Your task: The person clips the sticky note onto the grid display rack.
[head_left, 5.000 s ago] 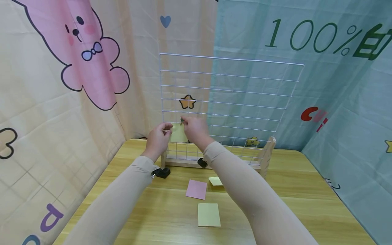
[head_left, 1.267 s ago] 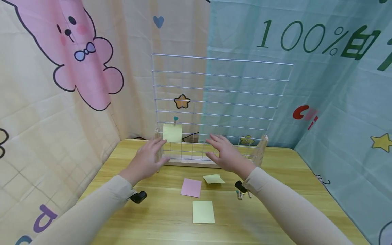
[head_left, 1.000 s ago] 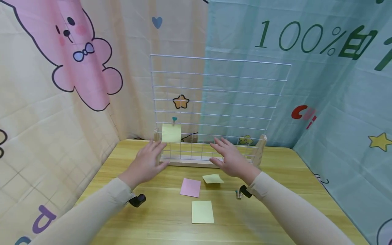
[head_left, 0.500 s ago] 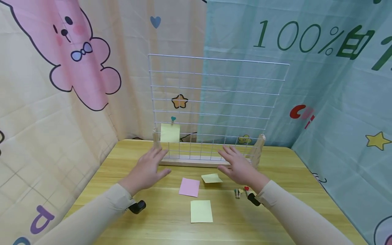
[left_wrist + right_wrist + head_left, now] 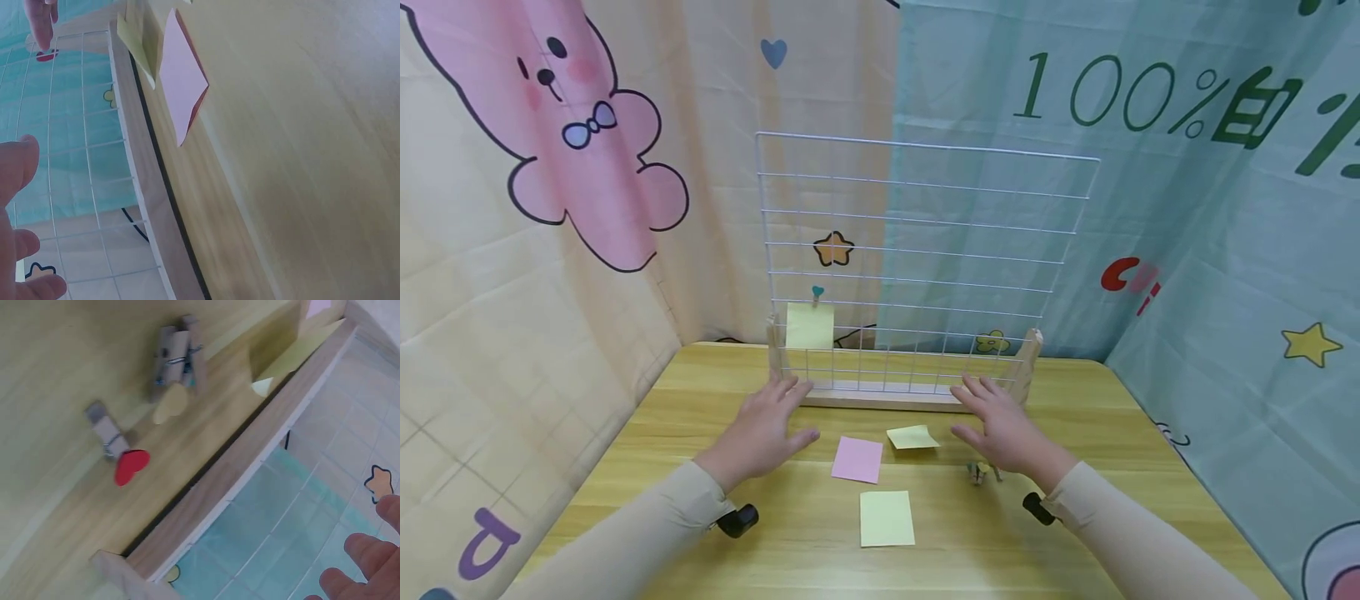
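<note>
A pale yellow sticky note [image 5: 809, 326] hangs low on the left of a white wire grid [image 5: 917, 221], under a small clothespin with a teal heart [image 5: 817, 293]. My left hand [image 5: 762, 435] hovers over the table before the grid's left end, fingers spread, holding nothing. Before the right end is my right hand [image 5: 1011, 432], likewise empty with its fingers extended. Between the hands lie a pink note [image 5: 857, 459] and a second yellow note [image 5: 913, 437] with a raised corner. Wooden clothespins [image 5: 178, 356] lie near my right hand, one with a red heart [image 5: 131, 465].
A third yellow note [image 5: 887, 518] lies nearer on the wooden table [image 5: 805, 554]. The grid stands in a wooden base [image 5: 887, 398] with side posts [image 5: 1027, 367]. A printed curtain [image 5: 985, 75] surrounds the table at the back and sides.
Five seconds ago both hands were at the yellow note and clothespin on the grid. They have let go and drawn back, the right hand drifting rightward and nearer. The note stays hanging.
</note>
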`<action>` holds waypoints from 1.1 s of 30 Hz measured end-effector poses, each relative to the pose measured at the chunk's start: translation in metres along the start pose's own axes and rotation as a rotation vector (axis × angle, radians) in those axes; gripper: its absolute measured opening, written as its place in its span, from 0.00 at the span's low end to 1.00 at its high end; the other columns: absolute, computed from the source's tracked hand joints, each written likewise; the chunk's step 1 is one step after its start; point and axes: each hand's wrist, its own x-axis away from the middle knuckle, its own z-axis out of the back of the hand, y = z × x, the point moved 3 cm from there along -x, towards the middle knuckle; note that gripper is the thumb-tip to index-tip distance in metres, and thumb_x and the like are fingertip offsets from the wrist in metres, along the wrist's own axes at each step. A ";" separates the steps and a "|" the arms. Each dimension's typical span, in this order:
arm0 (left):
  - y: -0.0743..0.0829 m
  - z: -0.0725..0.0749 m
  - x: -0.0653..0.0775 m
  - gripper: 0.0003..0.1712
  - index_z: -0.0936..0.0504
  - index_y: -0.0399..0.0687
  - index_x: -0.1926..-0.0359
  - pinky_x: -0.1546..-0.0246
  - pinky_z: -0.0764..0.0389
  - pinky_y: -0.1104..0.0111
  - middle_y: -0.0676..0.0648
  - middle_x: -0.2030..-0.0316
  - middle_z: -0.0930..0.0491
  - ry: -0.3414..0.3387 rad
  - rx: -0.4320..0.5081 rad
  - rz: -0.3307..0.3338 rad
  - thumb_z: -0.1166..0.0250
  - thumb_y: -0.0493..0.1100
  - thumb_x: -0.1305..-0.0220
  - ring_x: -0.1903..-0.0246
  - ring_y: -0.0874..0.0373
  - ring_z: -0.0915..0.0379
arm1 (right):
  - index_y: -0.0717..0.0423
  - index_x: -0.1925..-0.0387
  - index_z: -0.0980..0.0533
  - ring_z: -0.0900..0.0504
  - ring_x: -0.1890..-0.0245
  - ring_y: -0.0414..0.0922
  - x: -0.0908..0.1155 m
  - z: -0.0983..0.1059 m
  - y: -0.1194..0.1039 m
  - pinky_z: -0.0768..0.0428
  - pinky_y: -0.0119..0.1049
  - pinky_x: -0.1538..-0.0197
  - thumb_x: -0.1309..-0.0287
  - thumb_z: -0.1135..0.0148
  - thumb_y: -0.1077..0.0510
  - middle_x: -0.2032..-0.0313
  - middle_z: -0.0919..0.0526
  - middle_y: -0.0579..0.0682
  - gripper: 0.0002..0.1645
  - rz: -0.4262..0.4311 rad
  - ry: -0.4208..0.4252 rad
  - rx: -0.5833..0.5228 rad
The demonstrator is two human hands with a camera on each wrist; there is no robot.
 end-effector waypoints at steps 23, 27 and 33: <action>0.004 -0.028 -0.004 0.46 0.37 0.44 0.20 0.25 0.45 0.30 0.34 0.22 0.38 -0.106 -0.023 0.033 0.34 0.62 0.28 0.22 0.28 0.49 | 0.57 0.23 0.32 0.45 0.21 0.73 0.031 -0.017 0.032 0.39 0.71 0.25 0.26 0.36 0.54 0.21 0.39 0.67 0.35 -0.062 -0.076 -0.040; 0.006 -0.034 -0.008 0.47 0.38 0.45 0.19 0.24 0.47 0.32 0.35 0.21 0.39 -0.130 -0.012 0.046 0.34 0.62 0.28 0.21 0.30 0.49 | 0.56 0.24 0.31 0.40 0.23 0.73 0.035 -0.021 0.040 0.35 0.71 0.27 0.26 0.37 0.54 0.22 0.37 0.67 0.33 -0.067 -0.098 -0.016; 0.009 -0.042 -0.011 0.48 0.38 0.44 0.19 0.23 0.53 0.31 0.36 0.21 0.38 -0.188 0.021 0.071 0.33 0.63 0.30 0.20 0.30 0.50 | 0.57 0.25 0.29 0.33 0.28 0.74 0.040 -0.025 0.048 0.31 0.70 0.30 0.26 0.36 0.54 0.25 0.33 0.69 0.32 -0.071 -0.138 -0.015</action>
